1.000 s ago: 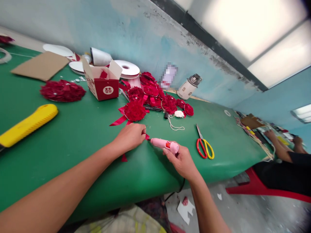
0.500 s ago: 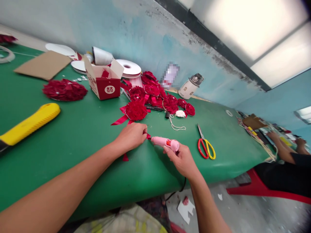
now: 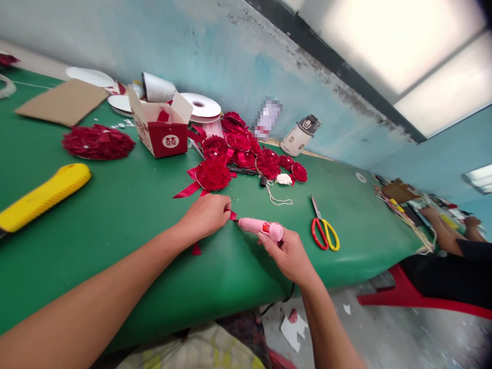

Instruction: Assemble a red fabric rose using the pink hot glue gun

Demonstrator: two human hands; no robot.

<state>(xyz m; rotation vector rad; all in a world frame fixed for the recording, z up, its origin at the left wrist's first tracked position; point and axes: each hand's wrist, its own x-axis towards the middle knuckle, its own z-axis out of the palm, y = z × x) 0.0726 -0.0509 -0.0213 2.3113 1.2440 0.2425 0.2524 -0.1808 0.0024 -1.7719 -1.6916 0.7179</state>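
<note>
My left hand (image 3: 210, 212) is closed on a red ribbon (image 3: 232, 216), whose short end sticks out past the fingertips; a pointed red tail (image 3: 197, 249) shows below the wrist. In my right hand (image 3: 288, 251) is a pink glue gun (image 3: 258, 226), its dark tip at the ribbon's end. Whether the tip touches the ribbon is too small to tell. Just beyond my left hand lies a red fabric flower (image 3: 213, 175) with ribbon tails, at the front of a pile of red flowers (image 3: 240, 141).
Scissors (image 3: 322, 225) lie right of my right hand. A red box (image 3: 169, 138), ribbon spool (image 3: 200, 106), bottle (image 3: 300, 136), cardboard (image 3: 63, 101), large red flower (image 3: 98, 142) and yellow-handled tool (image 3: 48, 195) are on the green table (image 3: 126, 205). Another person's arms (image 3: 442, 230) show at right.
The view has shifted slightly, moving the table items a little left in the picture. The glue gun's tip sits slightly lower against the ribbon end. Both hands keep their hold.
</note>
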